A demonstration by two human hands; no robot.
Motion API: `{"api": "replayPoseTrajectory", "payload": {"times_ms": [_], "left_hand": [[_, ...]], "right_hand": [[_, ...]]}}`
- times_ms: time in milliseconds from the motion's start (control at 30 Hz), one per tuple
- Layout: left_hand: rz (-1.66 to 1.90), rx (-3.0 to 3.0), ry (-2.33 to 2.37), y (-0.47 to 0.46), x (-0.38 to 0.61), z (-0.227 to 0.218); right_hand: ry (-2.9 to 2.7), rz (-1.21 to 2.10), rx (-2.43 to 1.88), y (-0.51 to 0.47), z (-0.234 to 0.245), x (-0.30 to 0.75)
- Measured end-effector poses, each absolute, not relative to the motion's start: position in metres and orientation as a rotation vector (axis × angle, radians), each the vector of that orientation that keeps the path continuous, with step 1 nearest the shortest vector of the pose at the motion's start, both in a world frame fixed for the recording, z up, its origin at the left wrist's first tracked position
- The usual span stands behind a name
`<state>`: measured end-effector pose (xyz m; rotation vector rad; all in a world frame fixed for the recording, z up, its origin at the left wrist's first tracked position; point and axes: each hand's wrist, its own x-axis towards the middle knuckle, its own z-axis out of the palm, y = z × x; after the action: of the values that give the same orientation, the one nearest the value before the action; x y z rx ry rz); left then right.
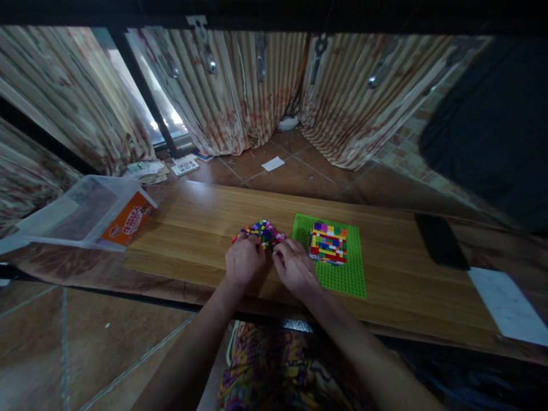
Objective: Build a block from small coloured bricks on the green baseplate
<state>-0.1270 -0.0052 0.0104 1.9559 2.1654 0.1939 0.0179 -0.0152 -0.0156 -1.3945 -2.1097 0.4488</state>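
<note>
A loose pile of small coloured building bricks (264,233) lies on the wooden board (201,228). My left hand (245,260) rests at the pile's near left edge, fingers curled down among the bricks. At its near right edge is my right hand (294,264), with thumb and fingers drawn together; whatever they pinch is too small to make out. To the right, a green studded baseplate (345,279) carries a block built of multicoloured bricks (329,244). My right hand lies just left of that block and partly covers the baseplate's left edge.
A clear plastic box (92,211) with an orange label stands at the board's left end. On the right are a black phone-like slab (440,241) and a white sheet (509,302). Striped curtains (240,97) hang behind, and papers (148,170) lie on the floor.
</note>
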Motion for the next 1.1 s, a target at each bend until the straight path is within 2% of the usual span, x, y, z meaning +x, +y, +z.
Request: {"api": "replayPoseTrajectory", "payload": {"times_ms": [233,367,667,900,1100], "left_hand": [[0.196,1.961,2.163,-0.002,-0.122,0.005],[0.235,1.962,2.169,-0.001,-0.122,0.004],[0.330,1.853,2.165,-0.002,-0.123,0.007],[0.584,1.776,2.045,-0.008,-0.115,0.007],[0.750,1.723,1.746,-0.021,-0.096,0.000]], "right_hand": [[-1.288,1.140,-1.298,-0.030,-0.015,0.033],[-1.048,1.281,-1.241,-0.031,-0.011,0.038],[-0.981,1.096,-1.305,-0.033,0.000,0.099],[-1.395,0.629,-1.535,-0.005,0.002,0.148],[-1.692,0.473,-1.650,0.010,0.012,0.145]]}}
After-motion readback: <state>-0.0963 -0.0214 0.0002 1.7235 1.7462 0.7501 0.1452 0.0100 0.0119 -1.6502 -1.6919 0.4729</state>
